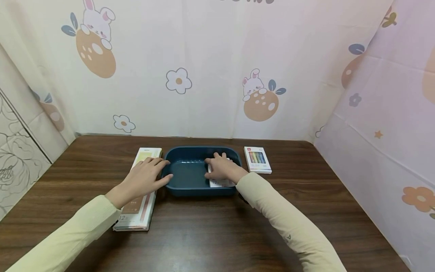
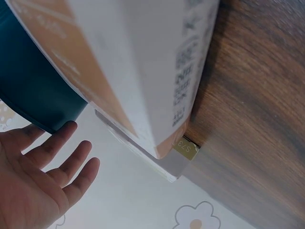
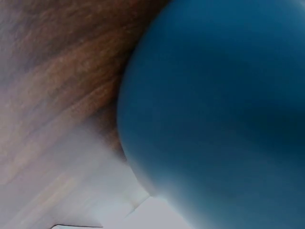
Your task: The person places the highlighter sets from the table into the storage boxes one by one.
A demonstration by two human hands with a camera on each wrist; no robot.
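Observation:
A dark blue rectangular basin [image 1: 190, 192] stands on the table. Inside its right end lies a white box [image 1: 215, 183], partly covered by my right hand [image 1: 222, 168], whose fingers are spread over it. My left hand [image 1: 144, 177] has its fingers apart, with the fingertips at the basin's left rim. Below that hand, a stack of long white boxes [image 1: 136, 223] with coloured panels lies left of the basin. In the left wrist view the left fingers [image 2: 62, 138] reach to the basin's wall [image 2: 43, 95]. The right wrist view shows only the basin's blurred outer wall [image 3: 205, 114], not the right hand.
A white box with a picture of coloured sticks [image 1: 257, 160] lies just right of the basin. The brown wooden table [image 1: 197, 234] extends in front. A pale curtain [image 1: 210, 102] with rabbits and flowers hangs behind it and along the right side.

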